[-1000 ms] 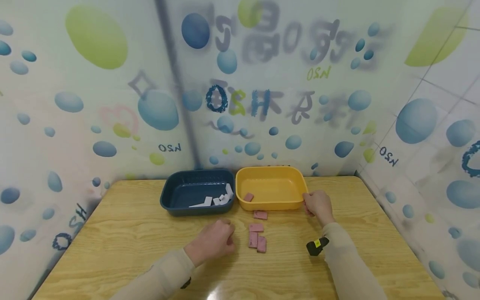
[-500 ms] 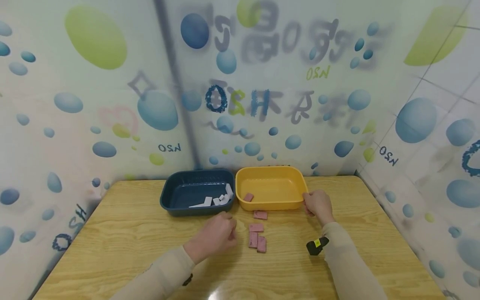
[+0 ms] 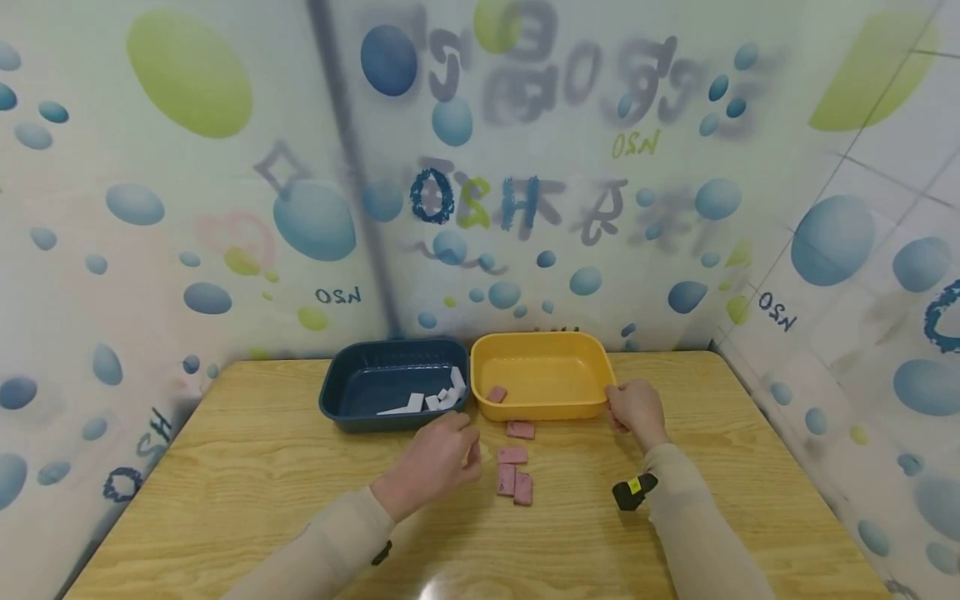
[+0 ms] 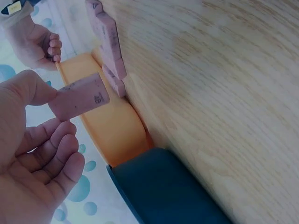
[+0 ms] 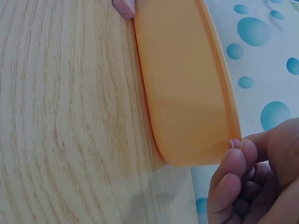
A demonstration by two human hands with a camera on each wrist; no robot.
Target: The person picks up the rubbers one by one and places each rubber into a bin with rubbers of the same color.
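My left hand is over the table, just in front of the blue tub. Between thumb and fingers it pinches a pink rectangular block with small dark print on its face; the head view hides this block behind the hand. My right hand grips the rim of the yellow tub at its front right corner. Inside that tub lies one pink block. Several similar pink blocks lie flat on the wood in front of the yellow tub, to the right of my left hand.
Several white pieces sit in the right part of the blue tub. Both tubs stand side by side at the back of the wooden table, close to the patterned wall.
My left hand has moved forward and slightly right, toward the front of the tubs. The right hand stays at the yellow tub's corner, and the tubs and loose blocks have not moved.
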